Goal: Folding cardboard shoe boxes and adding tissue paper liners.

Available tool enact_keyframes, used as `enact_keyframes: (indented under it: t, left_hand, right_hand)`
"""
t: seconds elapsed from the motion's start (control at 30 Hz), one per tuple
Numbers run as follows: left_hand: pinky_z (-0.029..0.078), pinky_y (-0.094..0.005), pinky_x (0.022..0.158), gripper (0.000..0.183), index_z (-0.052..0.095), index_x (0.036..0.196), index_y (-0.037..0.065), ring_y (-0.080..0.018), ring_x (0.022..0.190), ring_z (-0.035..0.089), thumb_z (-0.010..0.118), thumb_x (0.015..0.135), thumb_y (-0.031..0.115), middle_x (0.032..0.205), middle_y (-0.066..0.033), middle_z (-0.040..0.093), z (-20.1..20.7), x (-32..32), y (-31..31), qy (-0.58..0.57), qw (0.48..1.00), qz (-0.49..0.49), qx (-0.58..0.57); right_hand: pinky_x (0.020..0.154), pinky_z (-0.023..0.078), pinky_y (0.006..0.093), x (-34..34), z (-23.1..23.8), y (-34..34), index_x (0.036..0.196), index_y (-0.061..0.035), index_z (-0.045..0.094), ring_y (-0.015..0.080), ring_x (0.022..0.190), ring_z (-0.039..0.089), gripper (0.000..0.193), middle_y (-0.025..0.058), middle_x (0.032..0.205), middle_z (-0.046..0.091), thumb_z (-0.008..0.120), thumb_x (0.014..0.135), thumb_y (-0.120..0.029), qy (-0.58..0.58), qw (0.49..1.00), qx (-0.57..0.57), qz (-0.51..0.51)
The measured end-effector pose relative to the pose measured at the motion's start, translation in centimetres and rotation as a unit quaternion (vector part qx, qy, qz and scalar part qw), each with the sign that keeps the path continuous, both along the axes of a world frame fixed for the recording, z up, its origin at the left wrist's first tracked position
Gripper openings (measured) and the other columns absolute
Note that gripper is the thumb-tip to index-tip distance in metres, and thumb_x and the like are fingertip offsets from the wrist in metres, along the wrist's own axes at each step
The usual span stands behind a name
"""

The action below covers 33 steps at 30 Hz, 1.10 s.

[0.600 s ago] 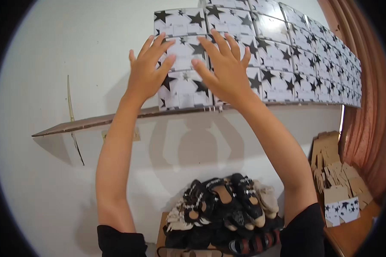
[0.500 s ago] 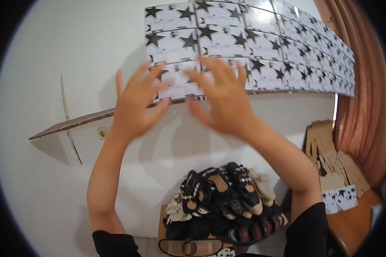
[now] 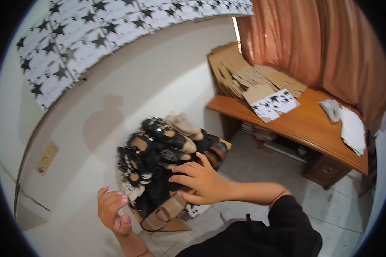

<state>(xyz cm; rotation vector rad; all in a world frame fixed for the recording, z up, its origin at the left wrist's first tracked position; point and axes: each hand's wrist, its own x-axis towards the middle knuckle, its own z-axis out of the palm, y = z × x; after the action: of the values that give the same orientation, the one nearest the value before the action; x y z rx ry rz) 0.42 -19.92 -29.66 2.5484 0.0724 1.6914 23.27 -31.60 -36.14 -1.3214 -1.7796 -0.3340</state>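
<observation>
A heap of shoes and sandals (image 3: 152, 136) is piled on a piece of brown cardboard (image 3: 178, 225) low against the wall. Over the heap's right part hangs my right hand (image 3: 201, 182), fingers spread, holding nothing. My left hand (image 3: 113, 210) is raised left of the heap, its fingers loosely bent and apart, with nothing in it. A tan sandal (image 3: 164, 212) lies at the near edge, between the two hands. Black embellished shoes, a pale beige pair (image 3: 182, 124) and a brown-and-black sandal (image 3: 215, 154) show farther back. Whether my right fingertips touch any shoe I cannot tell.
White boxes with black stars (image 3: 90, 30) stand stacked on a wall shelf at upper left. A wooden desk (image 3: 313, 128) at right bears flattened cardboard (image 3: 231, 70), a star-printed sheet (image 3: 274, 105), white papers (image 3: 351, 130) and a clear plastic bag (image 3: 330, 109). An orange-brown curtain (image 3: 304, 43) hangs behind it.
Both hands have come down from in front of the star-printed boxes to the shoe heap. The view has turned down and right, bringing more of the desk into sight.
</observation>
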Motion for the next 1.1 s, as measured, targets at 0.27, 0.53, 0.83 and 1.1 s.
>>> enact_keyframes:
  t: [0.27,0.53,0.83,1.1]
  left_hand:
    - [0.047,-0.0301,0.076,0.017,0.066,0.093,0.001,-0.0185,0.078,0.062,0.058,0.084,0.012,0.084,-0.0102,0.066,-18.5,18.6,-2.2,0.159,0.877,-0.181,-0.415]
    - [0.048,-0.0309,0.073,0.022,0.065,0.101,0.01,-0.0206,0.083,0.065,0.057,0.086,0.024,0.094,-0.0082,0.067,-36.4,42.7,-6.9,0.423,0.769,-0.172,-0.447]
    - [0.045,-0.0421,0.076,0.019,0.066,0.091,0.016,-0.0245,0.088,0.061,0.061,0.083,0.032,0.09,-0.0049,0.064,-39.0,56.7,-7.4,0.391,0.86,-0.066,-0.322]
    - [0.032,-0.0487,0.098,0.054,0.05,0.123,0.01,-0.0236,0.124,0.041,0.066,0.079,0.035,0.128,-0.0081,0.048,-40.3,66.6,-4.6,0.432,0.901,-0.047,-0.013]
  right_hand:
    - [0.098,0.026,0.0588,10.5,-16.4,-4.9,0.106,-0.015,0.06,0.0247,0.108,0.054,0.032,0.0057,0.111,0.059,0.06,0.079,-0.03,0.232,0.922,-0.241,-0.196]
    - [0.1,0.027,0.0576,31.7,-29.9,-12.5,0.11,-0.014,0.058,0.0259,0.11,0.052,0.035,0.0055,0.114,0.057,0.062,0.077,-0.023,0.263,0.786,-0.267,-0.492]
    - [0.099,0.032,0.0521,42.5,-32.1,-16.1,0.118,-0.0123,0.053,0.0282,0.112,0.05,0.044,0.0076,0.117,0.054,0.062,0.076,-0.019,0.253,0.765,-0.29,-0.517]
    - [0.084,0.045,0.0403,47.3,-32.5,-14.0,0.111,-0.0038,0.055,0.0355,0.098,0.055,0.038,0.0185,0.104,0.056,0.063,0.075,-0.014,0.24,0.798,-0.198,-0.516]
